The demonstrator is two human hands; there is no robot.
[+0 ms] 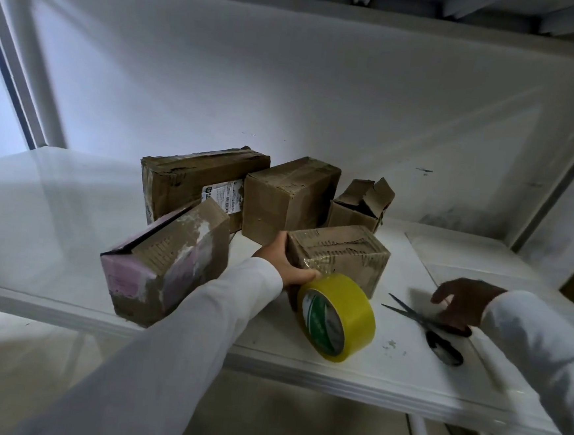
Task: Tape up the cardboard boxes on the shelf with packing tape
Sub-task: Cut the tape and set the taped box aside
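Yellow packing tape roll (336, 317): on edge near the shelf (403, 381) lip; may roll off if nudged. Scissors (431, 326): blades parted, right hand (460, 304) loosely curled over a handle (grip uncertain); cut risk. Front box (339, 255): left hand (288, 265) holds its corner, thumb on top; could slide. Behind: pink-sided box (162, 262), two closed boxes, one small box (360, 204) with flaps open.

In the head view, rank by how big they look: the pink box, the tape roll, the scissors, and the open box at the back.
1. Pink box, clearly largest.
2. Tape roll and scissors: similar extent, too close to rank.
3. Open box, smallest, though it stands farthest from the camera, so its true size is unsure.
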